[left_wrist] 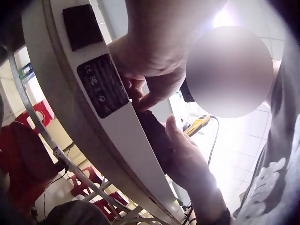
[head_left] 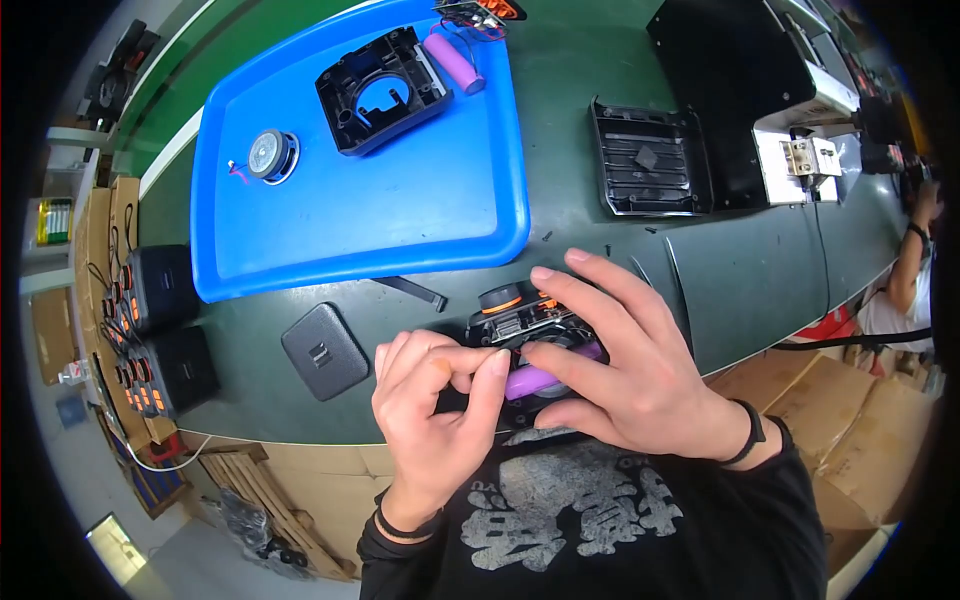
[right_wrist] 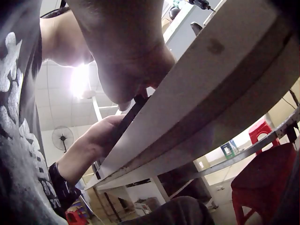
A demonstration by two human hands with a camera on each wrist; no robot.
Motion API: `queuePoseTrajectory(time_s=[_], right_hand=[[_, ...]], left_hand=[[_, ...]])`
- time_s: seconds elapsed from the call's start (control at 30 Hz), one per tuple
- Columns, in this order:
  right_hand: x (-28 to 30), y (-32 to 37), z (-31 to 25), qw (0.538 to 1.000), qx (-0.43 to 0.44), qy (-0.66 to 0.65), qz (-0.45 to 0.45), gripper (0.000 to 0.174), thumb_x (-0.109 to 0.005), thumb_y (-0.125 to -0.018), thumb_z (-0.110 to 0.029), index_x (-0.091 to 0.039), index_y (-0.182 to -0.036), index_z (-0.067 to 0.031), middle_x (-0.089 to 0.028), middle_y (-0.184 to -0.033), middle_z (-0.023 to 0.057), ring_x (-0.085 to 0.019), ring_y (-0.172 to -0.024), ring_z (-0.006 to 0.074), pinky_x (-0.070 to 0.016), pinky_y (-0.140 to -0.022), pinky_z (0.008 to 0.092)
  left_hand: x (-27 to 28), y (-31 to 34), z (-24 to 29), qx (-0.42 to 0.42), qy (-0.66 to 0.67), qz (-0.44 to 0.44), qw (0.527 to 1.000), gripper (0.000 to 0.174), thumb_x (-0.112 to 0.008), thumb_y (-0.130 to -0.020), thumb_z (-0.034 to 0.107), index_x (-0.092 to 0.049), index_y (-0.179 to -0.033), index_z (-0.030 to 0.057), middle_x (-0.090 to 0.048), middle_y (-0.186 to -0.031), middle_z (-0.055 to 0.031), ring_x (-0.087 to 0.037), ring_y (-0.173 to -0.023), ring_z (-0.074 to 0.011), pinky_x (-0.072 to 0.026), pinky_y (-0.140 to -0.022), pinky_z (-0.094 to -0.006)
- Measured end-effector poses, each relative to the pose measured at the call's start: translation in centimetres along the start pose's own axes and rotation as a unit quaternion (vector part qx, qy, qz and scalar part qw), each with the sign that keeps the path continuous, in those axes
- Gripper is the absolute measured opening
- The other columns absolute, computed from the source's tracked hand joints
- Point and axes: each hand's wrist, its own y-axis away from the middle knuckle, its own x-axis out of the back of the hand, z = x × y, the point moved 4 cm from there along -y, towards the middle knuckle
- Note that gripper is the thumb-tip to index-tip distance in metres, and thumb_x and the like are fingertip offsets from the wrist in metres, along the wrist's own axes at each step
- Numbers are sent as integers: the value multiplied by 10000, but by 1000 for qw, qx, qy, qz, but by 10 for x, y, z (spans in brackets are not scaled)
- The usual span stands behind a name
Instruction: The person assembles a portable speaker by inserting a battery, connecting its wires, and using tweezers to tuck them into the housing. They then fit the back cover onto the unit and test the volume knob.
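In the head view a black speaker housing (head_left: 490, 327) with an orange-ringed knob (head_left: 500, 298) lies at the table's near edge, partly hidden by both hands. A purple cylindrical battery (head_left: 530, 382) sits in it. My left hand (head_left: 430, 415) pinches a small dark piece between thumb and index fingertips, just above the battery; its kind I cannot tell. My right hand (head_left: 640, 375) spreads over the housing, two fingers reaching past its far side, one fingertip close to the left fingertips and the thumb on the near side. A black textured cover (head_left: 324, 351) lies left of the left hand.
A blue tray (head_left: 360, 264) holds a round speaker driver (head_left: 268, 156), a black housing frame (head_left: 352, 130) and another purple battery (head_left: 455, 63). A ribbed black shell (head_left: 650, 185), small screws (head_left: 547, 236) and a black strip (head_left: 412, 292) lie around. Finished-looking black units (head_left: 175, 370) stand left.
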Motion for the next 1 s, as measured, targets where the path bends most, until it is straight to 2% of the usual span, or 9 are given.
queuePoseTrajectory(time_s=[0.4,0.47,0.5,0.57,0.7,0.77,1.0], right_hand=[[-2,1,4,999,5,-31,13,465,-832,-636,-307,-663,-950,-8,-512,-1387,212,-468,-1314,409,-471,-1001,497],[-5,3,6,1000,17,-19,7,516,-777,-707,-439,-699,-1031,-46,-537,-1379,225,-483,-1293,438,-460,-988,520],[-4,3,6,1000,16,-20,8,516,-777,-707,-439,-699,-1031,-46,-537,-1379,225,-483,-1293,438,-460,-988,520],[-2,1,4,999,11,-35,21,445,-829,-639,-303,-659,-916,1,-519,-1371,212,-470,-1312,403,-468,-1017,497],[-3,1,4,999,11,-36,24,434,-828,-641,-304,-656,-895,3,-525,-1362,213,-471,-1311,400,-468,-1022,497],[-5,2,6,1000,20,-17,12,512,-773,-716,-443,-699,-1020,-38,-540,-1377,218,-486,-1293,426,-467,-982,516],[-5,1,5,1000,21,-11,8,502,-769,-725,-445,-700,-1007,-36,-540,-1376,220,-488,-1289,427,-466,-983,516]], left_hand=[[-6,1,0,25,-14,9,1000,116,-777,-765,38,-672,-738,79,-491,-622,12,-490,-612,-162,-335,-659,-325],[-4,1,1,27,-24,7,999,123,-776,-765,40,-666,-731,81,-480,-615,12,-486,-607,-162,-332,-654,-327],[-4,0,1,32,-36,4,999,134,-774,-767,43,-656,-720,84,-468,-608,12,-481,-601,-164,-330,-649,-329],[-3,0,2,36,-48,1,998,146,-773,-769,46,-646,-709,87,-456,-602,12,-476,-596,-167,-328,-645,-331],[-2,-1,2,35,-63,-8,997,186,-767,-774,51,-612,-677,87,-443,-594,8,-464,-588,-176,-324,-641,-335],[-1,-2,3,40,-66,-14,997,196,-765,-775,51,-603,-670,86,-443,-594,6,-462,-587,-179,-324,-640,-336],[-1,-2,5,37,-50,-4,998,190,-760,-774,37,-605,-674,82,-449,-595,7,-467,-591,-177,-324,-638,-335]])
